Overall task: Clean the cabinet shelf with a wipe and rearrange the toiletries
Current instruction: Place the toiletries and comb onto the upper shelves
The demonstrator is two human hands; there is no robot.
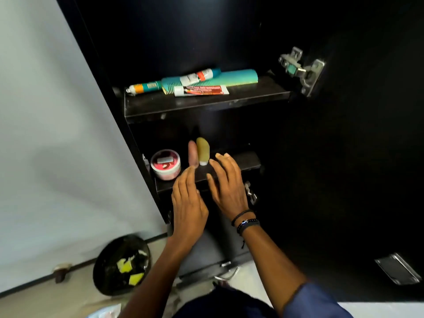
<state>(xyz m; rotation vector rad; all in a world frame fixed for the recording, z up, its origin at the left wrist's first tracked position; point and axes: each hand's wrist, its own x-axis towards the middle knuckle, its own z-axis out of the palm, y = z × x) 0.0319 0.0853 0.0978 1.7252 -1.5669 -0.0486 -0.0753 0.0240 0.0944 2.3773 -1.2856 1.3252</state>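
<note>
Shelf rearranging seems underway: left hand and right hand hover open-fingered, empty, at its front edge; next, grip the olive bottle.

Tubes and a teal comb lie on the upper shelf; pink jar and bottles below.

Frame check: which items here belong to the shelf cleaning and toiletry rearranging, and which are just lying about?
Job:
- lower shelf, pink jar, pink bottle, olive bottle
- upper shelf, teal comb, red tube, orange-banded tube, white-teal tube
- left hand, right hand, both holding nothing

No wipe in view.

Lying about:
- floor bin
- door hinge
</note>
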